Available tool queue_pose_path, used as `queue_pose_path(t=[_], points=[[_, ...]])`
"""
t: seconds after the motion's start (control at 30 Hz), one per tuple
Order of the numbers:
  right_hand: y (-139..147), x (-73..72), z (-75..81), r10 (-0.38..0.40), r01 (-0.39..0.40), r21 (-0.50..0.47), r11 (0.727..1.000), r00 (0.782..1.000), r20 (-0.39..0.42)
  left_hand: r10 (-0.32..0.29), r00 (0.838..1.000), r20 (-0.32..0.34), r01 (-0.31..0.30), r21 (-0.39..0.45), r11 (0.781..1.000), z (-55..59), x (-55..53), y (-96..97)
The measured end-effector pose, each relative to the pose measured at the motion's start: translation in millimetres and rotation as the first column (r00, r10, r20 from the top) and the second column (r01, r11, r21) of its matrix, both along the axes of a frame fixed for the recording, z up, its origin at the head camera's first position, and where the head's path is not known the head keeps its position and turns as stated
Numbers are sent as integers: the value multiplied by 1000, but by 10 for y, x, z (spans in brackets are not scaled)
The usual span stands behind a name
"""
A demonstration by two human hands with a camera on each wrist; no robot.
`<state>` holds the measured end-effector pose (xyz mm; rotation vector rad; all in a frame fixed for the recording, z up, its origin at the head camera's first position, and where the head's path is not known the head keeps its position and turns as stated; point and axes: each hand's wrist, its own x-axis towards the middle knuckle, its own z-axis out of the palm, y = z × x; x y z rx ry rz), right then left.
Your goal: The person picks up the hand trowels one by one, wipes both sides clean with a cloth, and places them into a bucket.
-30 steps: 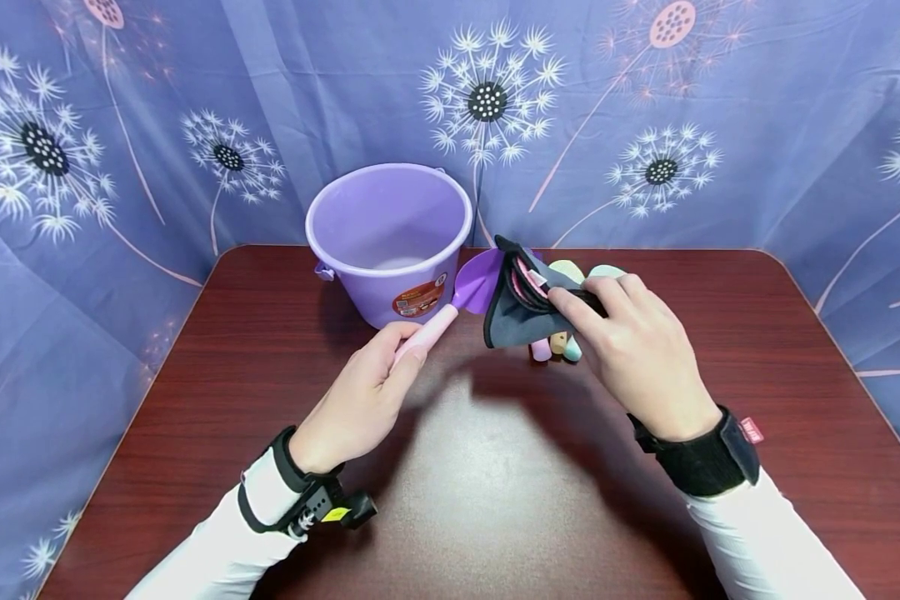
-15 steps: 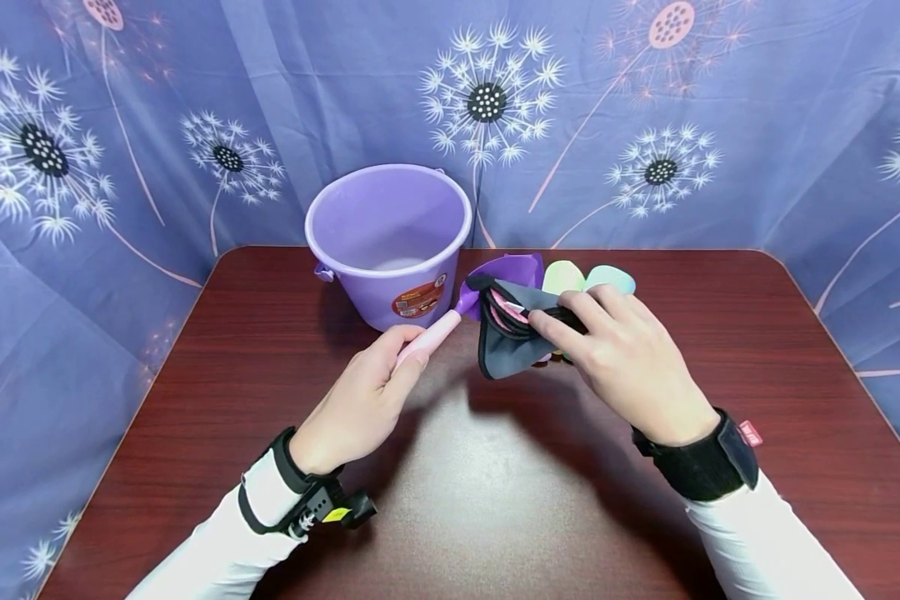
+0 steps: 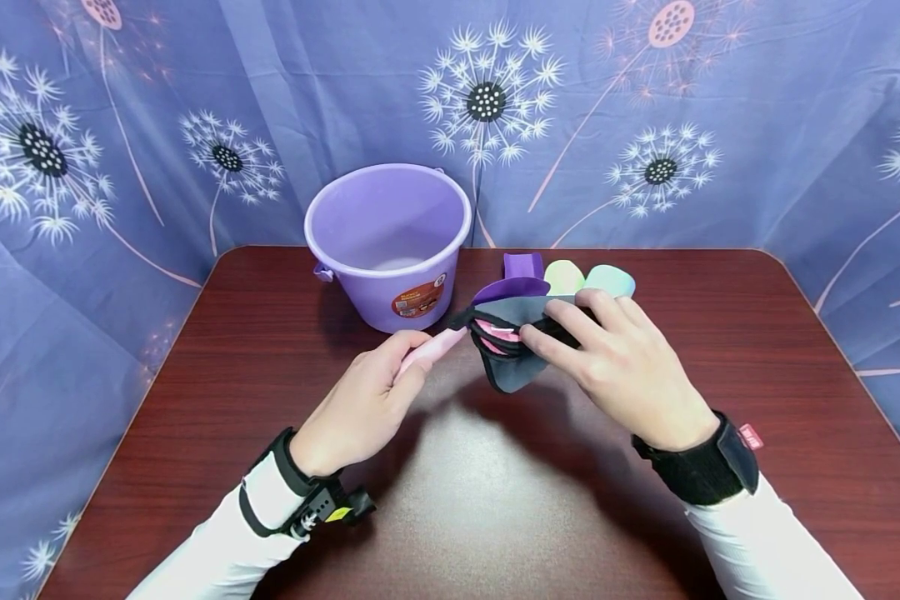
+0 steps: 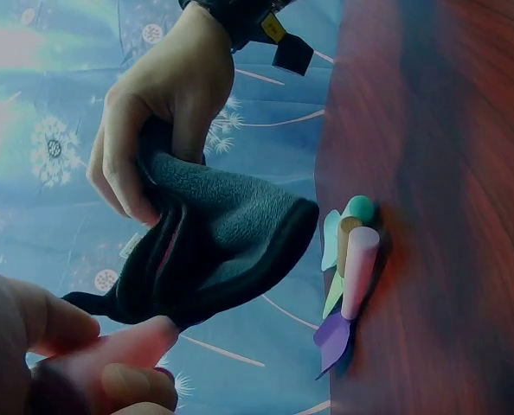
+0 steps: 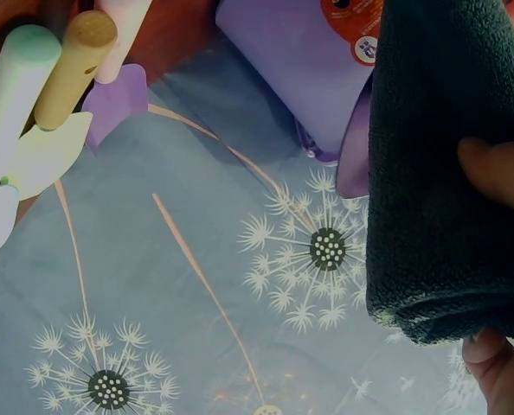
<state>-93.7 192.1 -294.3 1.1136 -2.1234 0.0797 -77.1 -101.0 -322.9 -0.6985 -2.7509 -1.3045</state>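
My left hand point(image 3: 356, 404) grips a toy shovel by its pale pink handle point(image 3: 435, 346). Above the cloth shows the shovel's purple blade point(image 3: 512, 290), partly covered. A folded grey cloth point(image 3: 521, 377) with black edging and pink inner layers is pinched in my right hand point(image 3: 630, 371). Its edge overlaps the top of the pink handle in the head view. In the left wrist view, the cloth point(image 4: 240, 216) hangs from the right fingers, just beyond the handle tip. The right wrist view has the thumb and a finger holding the thick cloth point(image 5: 447, 216), with the bucket behind.
A purple bucket point(image 3: 356, 292) stands upright at the back left of the dark wooden table point(image 3: 255, 358). Behind the cloth lie other toy tools: a purple blade point(image 3: 523, 266), a yellow-green blade point(image 3: 565, 277) and a mint blade point(image 3: 610, 280). A patterned curtain point(image 3: 345, 83) hangs behind.
The right hand has drawn the cloth down and left, from the shovel's blade toward the top of its handle. The shovel has tilted a little; the left hand keeps its grip.
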Motion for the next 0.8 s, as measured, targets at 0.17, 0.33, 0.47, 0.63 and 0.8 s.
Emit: queue_pose_path(t=[0.17,0.33,0.47,0.63,0.8], points=[[-25,-3,-6,17,-19,-27,999,999,-44,-44,999,-8,44,-9,999,-10,8,26],[-22,-16,-28,-4,0,-50,999,997,-73,-74,997,-34,73,-35,997,-24,21,37],[-11,-33,-45,-40,33,-82,996,996,-82,-83,995,-57,80,-49,996,-36,24,30],[-8,-65,-34,-94,77,-136,988,988,-124,-79,995,-56,77,-41,996,-40,23,16],[18,-74,-25,-162,139,-184,973,980,-118,-41,999,-11,41,-20,999,-28,19,8]])
